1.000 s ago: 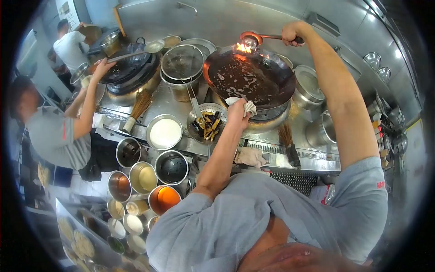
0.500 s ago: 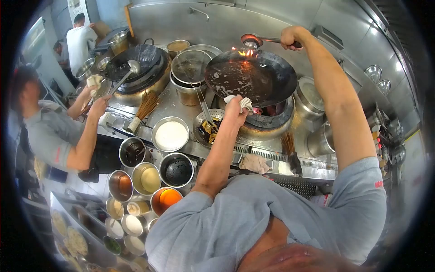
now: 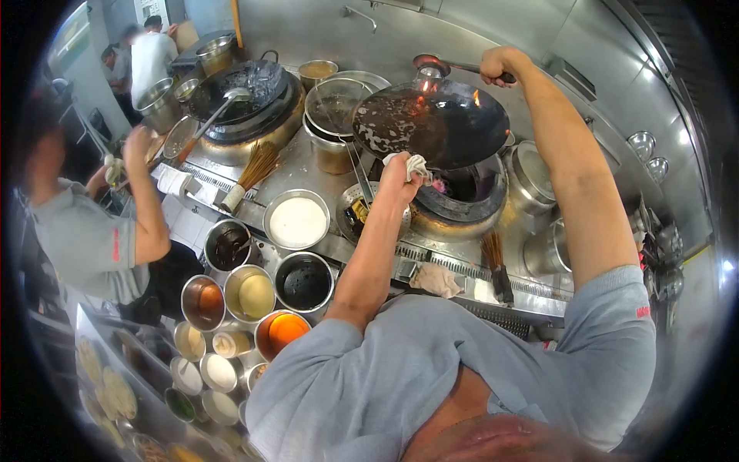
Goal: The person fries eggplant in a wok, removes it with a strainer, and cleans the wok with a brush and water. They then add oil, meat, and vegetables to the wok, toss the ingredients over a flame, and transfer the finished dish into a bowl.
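A large black wok (image 3: 462, 127) is raised and tilted over a burner (image 3: 462, 204), with dark, foamy liquid toward its left side. Through a white cloth (image 3: 416, 167), my left hand (image 3: 399, 179) grips the wok's near edge. My right hand (image 3: 504, 65) is closed round the handle of a ladle (image 3: 428, 66), whose bowl is over the wok's far rim. Small flames show by the ladle and at the wok's far side.
Left of the wok stands a pot with a strainer (image 3: 332, 106). A perforated ladle (image 3: 396, 223) with food lies nearer. Bowls of white liquid (image 3: 297, 222) and orange liquid (image 3: 286, 329) stand lower left. A co-worker (image 3: 92, 231) is beside a second wok (image 3: 239, 96).
The liquid has shifted left in the wok, and a flame now shows farther right. The view has moved slightly. The co-worker's hand has lifted off the ladle at the second wok.
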A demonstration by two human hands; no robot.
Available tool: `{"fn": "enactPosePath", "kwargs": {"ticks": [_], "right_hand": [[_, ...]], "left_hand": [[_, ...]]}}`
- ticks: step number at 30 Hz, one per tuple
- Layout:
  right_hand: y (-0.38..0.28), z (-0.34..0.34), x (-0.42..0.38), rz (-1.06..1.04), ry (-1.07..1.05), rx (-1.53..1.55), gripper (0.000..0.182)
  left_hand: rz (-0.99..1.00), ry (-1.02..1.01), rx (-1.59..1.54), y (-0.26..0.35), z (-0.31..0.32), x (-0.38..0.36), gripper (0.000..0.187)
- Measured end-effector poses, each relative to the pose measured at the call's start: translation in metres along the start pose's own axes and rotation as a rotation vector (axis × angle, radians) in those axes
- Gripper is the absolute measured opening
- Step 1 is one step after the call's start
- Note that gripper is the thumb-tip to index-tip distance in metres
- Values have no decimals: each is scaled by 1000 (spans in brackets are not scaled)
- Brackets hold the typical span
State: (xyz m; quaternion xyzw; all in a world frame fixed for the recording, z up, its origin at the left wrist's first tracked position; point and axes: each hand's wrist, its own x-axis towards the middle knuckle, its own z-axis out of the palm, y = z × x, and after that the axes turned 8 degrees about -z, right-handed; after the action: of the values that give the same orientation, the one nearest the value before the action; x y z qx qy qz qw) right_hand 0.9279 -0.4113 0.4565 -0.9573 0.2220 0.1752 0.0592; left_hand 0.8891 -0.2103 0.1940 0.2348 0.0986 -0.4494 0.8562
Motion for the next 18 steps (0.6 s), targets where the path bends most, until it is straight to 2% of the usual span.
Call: {"fn": "enactPosePath", "kwargs": {"ticks": [2,7,9,11,15,18], "right_hand": [[2,-1,6,-11,-2,19,6],[8,-4,26,22,-44,2,10],[4,-4,22,9,13,-24,14],[2,-6,23,-1,2,-22,8],[-2,-11,22,-8,-53,-7,7],[-5,-10,19,-1,-4,39,6]], "left_hand": [[-17,49,-10,3,3,-4,12],[-17,72,-42,7,8,-8,13],[-21,66,-36,9,9,-9,13],[-16,62,-35,10,9,-8,13],[-18,51,-31,12,2,3,15],[-26,8,-14,14,0,4,16]]}}
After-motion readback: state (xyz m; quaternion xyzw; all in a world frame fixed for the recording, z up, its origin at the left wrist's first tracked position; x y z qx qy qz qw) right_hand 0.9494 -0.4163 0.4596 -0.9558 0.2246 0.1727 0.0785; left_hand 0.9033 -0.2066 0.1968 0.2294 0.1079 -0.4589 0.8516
